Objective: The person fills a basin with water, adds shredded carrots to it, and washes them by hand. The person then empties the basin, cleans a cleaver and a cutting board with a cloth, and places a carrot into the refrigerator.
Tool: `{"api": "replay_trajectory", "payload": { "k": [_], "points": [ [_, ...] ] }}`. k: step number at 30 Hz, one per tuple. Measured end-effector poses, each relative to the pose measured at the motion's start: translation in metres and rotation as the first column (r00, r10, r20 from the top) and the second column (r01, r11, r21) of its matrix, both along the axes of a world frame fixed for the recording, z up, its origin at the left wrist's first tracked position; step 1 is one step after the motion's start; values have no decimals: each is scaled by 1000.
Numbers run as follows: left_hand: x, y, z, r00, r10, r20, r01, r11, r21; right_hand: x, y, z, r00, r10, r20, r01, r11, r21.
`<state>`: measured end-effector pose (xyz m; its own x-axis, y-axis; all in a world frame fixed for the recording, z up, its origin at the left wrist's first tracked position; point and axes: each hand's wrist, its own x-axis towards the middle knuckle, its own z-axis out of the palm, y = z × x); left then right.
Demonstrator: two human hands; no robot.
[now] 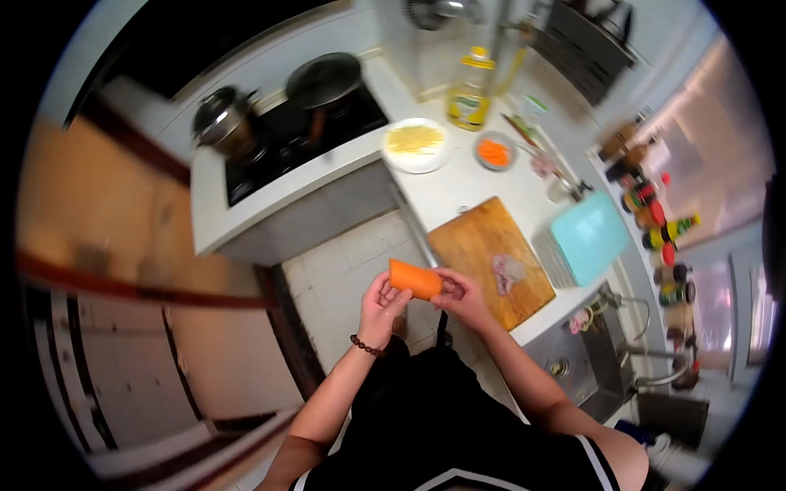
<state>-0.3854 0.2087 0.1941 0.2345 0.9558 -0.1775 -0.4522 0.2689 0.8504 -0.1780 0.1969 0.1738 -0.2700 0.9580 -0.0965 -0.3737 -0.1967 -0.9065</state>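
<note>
A thick orange piece of carrot is held level between my two hands, above the floor and just left of the cutting board. My left hand, with a beaded bracelet at the wrist, grips its left end from below. The fingers of my right hand close on its right end. The wooden cutting board lies on the counter with pale pinkish pieces on it. Farther back stand a white plate of yellow strips and a small bowl of orange pieces.
An oil bottle stands behind the plate. A turquoise-lidded container is right of the board, above the steel sink. A wok and a pot sit on the stove at left. Seasoning bottles line the right ledge.
</note>
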Motion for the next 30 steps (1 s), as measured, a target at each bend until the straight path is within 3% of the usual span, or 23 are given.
{"api": "replay_trajectory", "payload": {
  "k": [2, 6, 11, 14, 18, 22, 28, 30],
  "points": [
    [-50, -34, 15, 990, 139, 19, -139, 990, -9, -49, 10, 12, 997, 72, -40, -74, 997, -36],
    [-143, -76, 15, 922, 386, 27, -387, 920, 64, -157, 29, 37, 948, 315, 42, -318, 939, 133],
    [-257, -146, 12, 687, 694, 216, -712, 702, 8, -325, 25, 41, 776, 630, 25, -625, 765, 154],
    [-343, -183, 6, 550, 804, 226, -831, 555, 48, -437, 8, 42, 642, 767, 3, -761, 636, 127],
    [-450, -220, 11, 356, 900, 249, -930, 366, 6, -571, -17, 38, 556, 831, -17, -831, 556, 21],
    [-541, -249, 21, 188, 958, 217, -981, 193, -5, -690, -41, 51, 466, 882, 77, -884, 468, -7],
    [-669, -260, -5, 24, 943, 331, -997, 49, -67, -854, -38, 12, 274, 962, 15, -955, 274, -114],
    [-712, -264, -19, 3, 961, 276, -999, 17, -46, -908, -38, 0, 255, 967, 4, -964, 254, -77]
  ]
}}
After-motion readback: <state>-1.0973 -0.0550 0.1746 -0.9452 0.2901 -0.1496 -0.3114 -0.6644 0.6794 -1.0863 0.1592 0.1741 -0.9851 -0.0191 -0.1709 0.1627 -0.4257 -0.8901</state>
